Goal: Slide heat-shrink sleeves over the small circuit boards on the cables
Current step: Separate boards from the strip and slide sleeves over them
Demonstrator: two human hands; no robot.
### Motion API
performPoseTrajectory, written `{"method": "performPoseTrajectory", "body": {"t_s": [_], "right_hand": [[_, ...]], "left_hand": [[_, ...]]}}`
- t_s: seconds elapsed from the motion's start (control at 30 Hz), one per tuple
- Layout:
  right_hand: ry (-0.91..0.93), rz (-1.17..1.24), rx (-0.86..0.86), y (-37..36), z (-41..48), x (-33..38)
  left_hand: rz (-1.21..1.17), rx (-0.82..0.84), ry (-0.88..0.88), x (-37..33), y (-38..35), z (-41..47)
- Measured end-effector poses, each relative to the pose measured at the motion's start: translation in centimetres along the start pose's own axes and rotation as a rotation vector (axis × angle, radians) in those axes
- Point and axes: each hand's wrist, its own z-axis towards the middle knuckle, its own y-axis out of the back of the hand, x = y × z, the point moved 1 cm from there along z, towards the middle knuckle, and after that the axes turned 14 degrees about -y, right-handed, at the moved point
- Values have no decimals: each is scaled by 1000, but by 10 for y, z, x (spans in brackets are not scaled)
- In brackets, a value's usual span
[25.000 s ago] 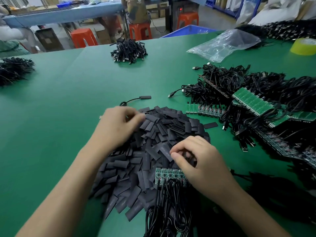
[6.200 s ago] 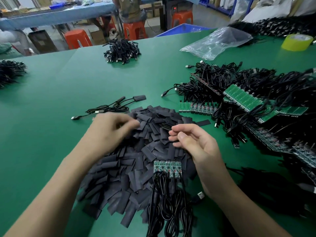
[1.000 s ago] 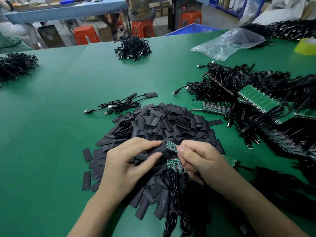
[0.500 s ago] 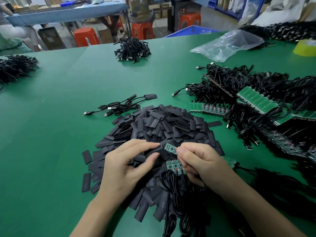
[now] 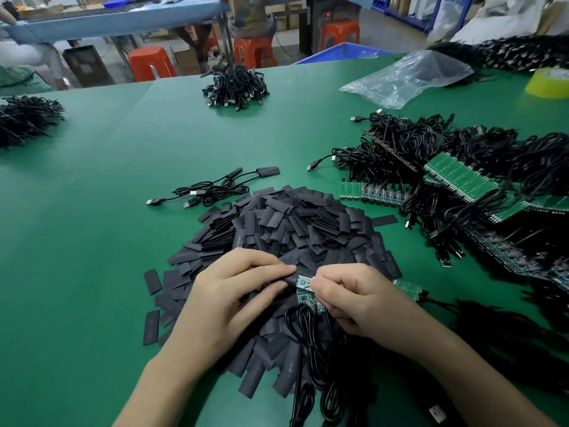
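mouth of the sleeve meets the board

the left hand (image 5: 234, 291) pinches a black sleeve (image 5: 288, 277) between thumb and forefinger, its open end touching the tip of the small circuit board (image 5: 303, 282), which the right hand (image 5: 354, 300) grips with thumb and curled fingers. both hands sit low over the near edge of the sleeve pile (image 5: 292, 223). to do this well, squeeze the flat sleeve on its edges so the mouth gapes, line the board up with it and push straight — a tilted corner would likely snag the lip. how far the board has entered is hard to tell; it looks barely started.

under the hands lies a short strip of boards (image 5: 308, 300) with looped cables (image 5: 308, 349) running toward the person — those loops could drag on the held one. two sleeved cables (image 5: 215, 188) lie beyond the pile. a large stock of unsleeved boards (image 5: 462, 177) crowds the right of the tabletop (image 5: 92, 211), with a plastic bag (image 5: 409, 75) and a tape roll (image 5: 551, 83) farther back.
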Motion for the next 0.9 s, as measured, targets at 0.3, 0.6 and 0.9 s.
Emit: {"method": "performPoseTrajectory", "body": {"t_s": [0.3, 0.6, 0.9], "right_hand": [[15, -51, -3, 0, 1, -1], [42, -93, -9, -1, 2, -3], [34, -31, 71, 3, -1, 1]], "left_hand": [[-88, 11, 40, -4, -1, 2], [-97, -11, 59, -10, -3, 4], [-85, -51, 43, -13, -6, 5]]}}
